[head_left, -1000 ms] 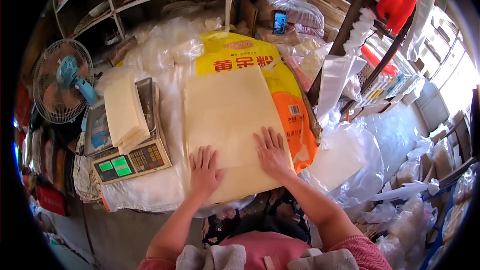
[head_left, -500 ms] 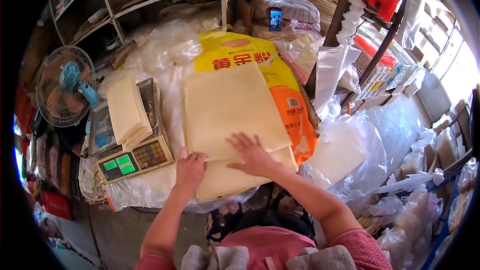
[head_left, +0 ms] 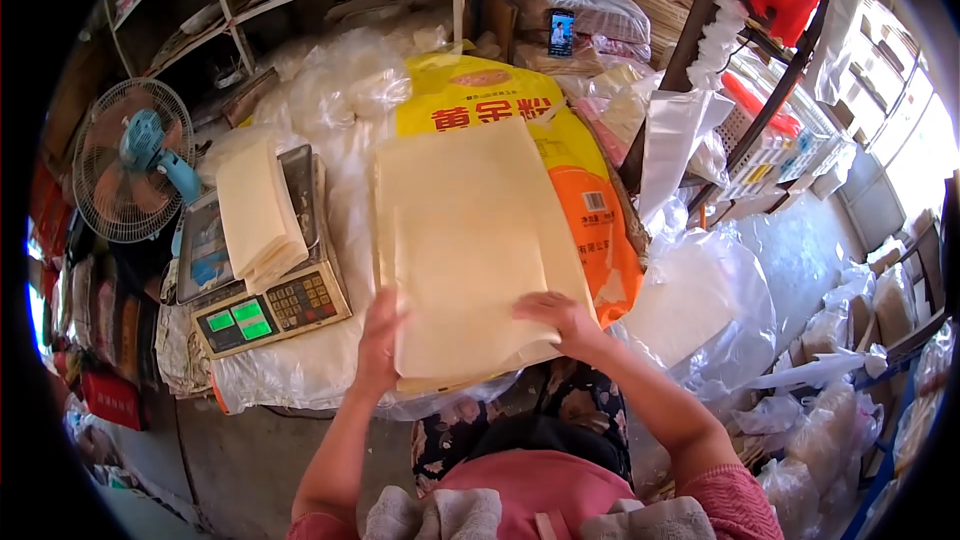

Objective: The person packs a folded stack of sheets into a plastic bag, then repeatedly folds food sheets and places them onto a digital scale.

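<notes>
A stack of thin cream sheets (head_left: 455, 190) lies before me, its top sheet (head_left: 470, 285) shifted toward my body and narrower than those beneath. At the left edge of this sheet is my left hand (head_left: 378, 342), its fingers smeared by motion. My right hand (head_left: 562, 322) grips the sheet near its lower right corner, fingers on top, with the front edge curling up there. Under the stack shows a yellow and orange printed bag (head_left: 590, 210).
Left of the stack stands a digital scale (head_left: 270, 318) bearing folded cream sheets (head_left: 258, 215). A fan (head_left: 135, 160) is farther left. Behind, a phone (head_left: 561, 32) leans on plastic-wrapped bundles (head_left: 590, 12). Clear plastic bags (head_left: 710, 300) lie at the right, beside a dark metal rack (head_left: 775, 100).
The top sheet has come toward me and now covers the front part of the stack. My right hand has moved right from lying flat to the sheet's right edge.
</notes>
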{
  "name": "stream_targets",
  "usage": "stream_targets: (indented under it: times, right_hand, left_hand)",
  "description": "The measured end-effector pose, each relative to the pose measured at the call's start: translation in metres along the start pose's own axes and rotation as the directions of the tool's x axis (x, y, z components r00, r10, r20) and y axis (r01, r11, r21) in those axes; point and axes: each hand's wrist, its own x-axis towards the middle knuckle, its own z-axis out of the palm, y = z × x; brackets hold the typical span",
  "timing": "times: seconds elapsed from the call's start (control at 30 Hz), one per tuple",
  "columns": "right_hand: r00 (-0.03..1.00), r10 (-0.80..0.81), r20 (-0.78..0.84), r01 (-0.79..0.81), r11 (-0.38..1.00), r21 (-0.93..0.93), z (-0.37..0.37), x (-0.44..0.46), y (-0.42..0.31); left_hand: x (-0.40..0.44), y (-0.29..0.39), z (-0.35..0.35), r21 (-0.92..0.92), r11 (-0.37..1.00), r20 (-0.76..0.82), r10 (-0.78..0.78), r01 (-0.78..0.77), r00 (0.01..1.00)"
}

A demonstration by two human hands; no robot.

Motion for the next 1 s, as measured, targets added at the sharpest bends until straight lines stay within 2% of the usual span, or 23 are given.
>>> stream_targets:
  times: [0.03,0.07,0.1,0.13,0.17,0.2,0.23,0.27,0.33,0.4,0.43,0.47,0.53,0.57,0.63,0.7,0.73,0.77,0.8,0.87,0.9,0.97,1.0]
  right_hand:
    - [0.997,0.071,0.034,-0.074,0.992,0.106,0.001,-0.007,0.007]
    - [0.988,0.149,0.041,-0.154,0.965,0.211,0.002,-0.012,0.015]
    - [0.973,0.223,0.056,-0.229,0.923,0.311,0.000,-0.012,0.019]
    - [0.953,0.294,0.077,-0.299,0.864,0.405,-0.001,-0.010,0.023]
    - [0.876,0.475,0.084,-0.475,0.817,0.328,0.000,-0.005,0.029]
    - [0.834,0.548,0.068,-0.541,0.784,0.305,-0.003,0.003,0.025]
    - [0.786,0.616,0.051,-0.603,0.746,0.282,-0.008,0.014,0.018]
    - [0.733,0.679,0.031,-0.662,0.703,0.259,-0.010,0.021,0.013]
    - [0.747,0.655,-0.112,-0.649,0.756,0.086,-0.007,0.027,0.021]
    - [0.724,0.669,-0.168,-0.684,0.728,-0.043,0.002,0.032,0.034]
    - [0.724,0.666,-0.182,-0.682,0.729,-0.048,0.006,0.034,0.041]
    - [0.720,0.665,-0.197,-0.670,0.741,0.048,0.012,0.034,0.048]
    - [0.697,0.698,-0.161,-0.712,0.700,-0.046,0.005,0.041,0.038]
    - [0.696,0.697,-0.173,-0.712,0.701,-0.039,0.007,0.041,0.038]
    - [0.693,0.690,-0.208,-0.710,0.704,-0.026,0.007,0.043,0.035]
    - [0.837,0.471,-0.277,-0.543,0.778,-0.317,0.008,0.051,0.021]
    - [0.893,0.347,-0.285,-0.445,0.768,-0.461,0.008,0.055,0.015]
    - [0.950,0.264,-0.170,-0.314,0.803,-0.506,0.008,0.058,0.022]
    - [0.951,0.296,-0.085,-0.296,0.802,-0.519,0.005,0.060,0.018]
    - [0.926,0.366,0.090,-0.268,0.806,-0.527,0.006,0.056,0.004]
    - [0.910,0.384,0.159,-0.219,0.768,-0.602,0.007,0.051,0.013]
    - [0.920,0.346,0.182,-0.179,0.786,-0.591,0.002,0.049,0.020]
    - [0.924,0.327,0.197,-0.156,0.795,-0.585,-0.002,0.048,0.023]
  left_hand:
    - [-0.002,-0.013,-0.009,0.100,0.988,0.185,0.102,-0.122,0.978]
    - [-0.004,-0.021,-0.013,0.173,0.952,0.373,0.176,-0.254,0.911]
    - [0.005,-0.001,-0.014,0.138,0.964,0.287,0.179,-0.226,0.941]
    - [0.007,-0.002,-0.012,0.137,0.991,0.237,-0.045,0.012,0.971]
    - [0.008,-0.005,-0.009,0.124,0.961,0.189,-0.269,0.249,0.944]
    - [0.009,-0.006,-0.006,0.100,0.877,0.145,-0.481,0.470,0.865]
    - [0.014,-0.004,0.000,-0.088,0.854,0.118,-0.502,0.512,0.857]
    - [0.017,-0.005,0.004,-0.137,0.839,0.109,-0.515,0.526,0.850]
    - [0.023,-0.012,0.012,-0.229,0.802,0.096,-0.546,0.552,0.833]
    - [0.023,-0.024,0.024,0.040,0.860,-0.070,-0.505,0.508,0.860]
    - [0.028,-0.011,0.023,0.247,0.894,-0.110,-0.357,0.373,0.928]
    - [0.034,0.002,0.023,0.447,0.867,-0.110,-0.193,0.222,0.975]
    - [0.034,0.003,0.029,0.499,0.861,0.113,-0.173,0.095,0.978]
    - [0.034,0.002,0.032,0.508,0.861,0.224,-0.156,0.022,0.962]
    - [0.031,0.000,0.035,0.584,0.812,0.278,-0.204,0.003,0.939]
    - [0.034,0.003,0.036,0.626,0.780,0.299,-0.213,-0.022,0.930]
    - [0.035,0.003,0.035,0.632,0.774,0.315,-0.217,-0.034,0.924]
    - [0.038,0.003,0.033,0.637,0.770,0.330,-0.217,-0.047,0.919]
    - [0.041,0.003,0.032,0.642,0.765,0.345,-0.216,-0.061,0.913]
    - [0.045,-0.001,0.028,0.606,0.784,0.343,-0.104,-0.135,0.934]
    - [0.044,-0.016,0.026,0.585,0.792,0.366,-0.069,-0.172,0.928]
    - [0.046,-0.039,0.017,0.537,0.814,0.364,0.012,-0.220,0.931]
    - [0.050,-0.041,0.010,0.492,0.855,0.359,-0.026,-0.166,0.933]
